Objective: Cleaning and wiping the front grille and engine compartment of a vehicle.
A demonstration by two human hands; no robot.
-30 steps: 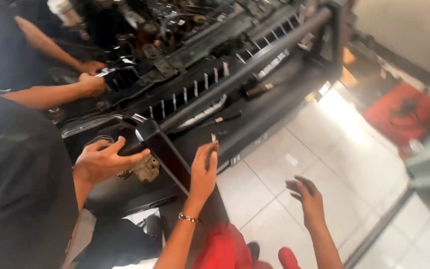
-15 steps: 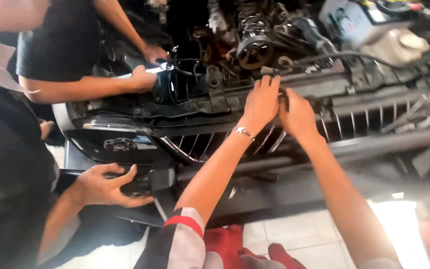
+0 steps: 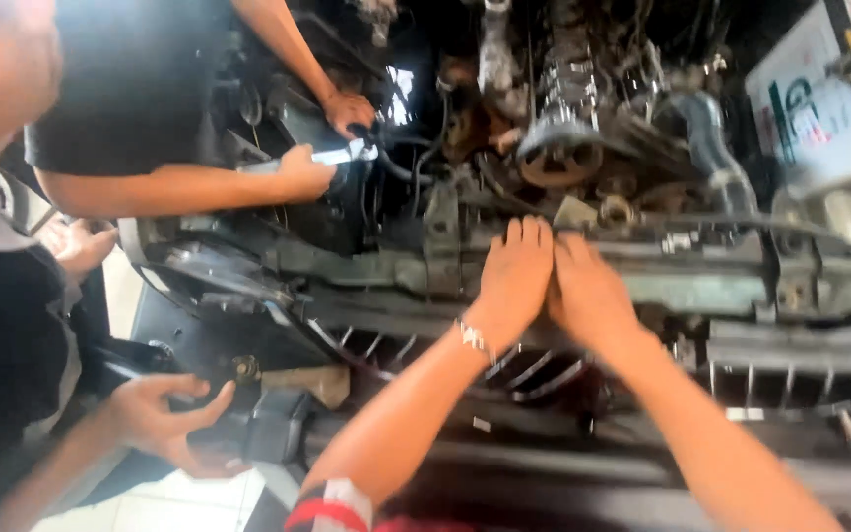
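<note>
Hands pressed flat on the car's front crossmember.
Left hand and right hand lie side by side, fingers together, gripping nothing; next probably calls for feeling along the grille.

1 label shows: a white rectangular label with green and black print and a dark border, stuck on the boxy car battery at the upper right of the engine bay.

bare forearms, a thin metal bracelet on the left wrist, a red-and-white sleeve cuff.
</note>
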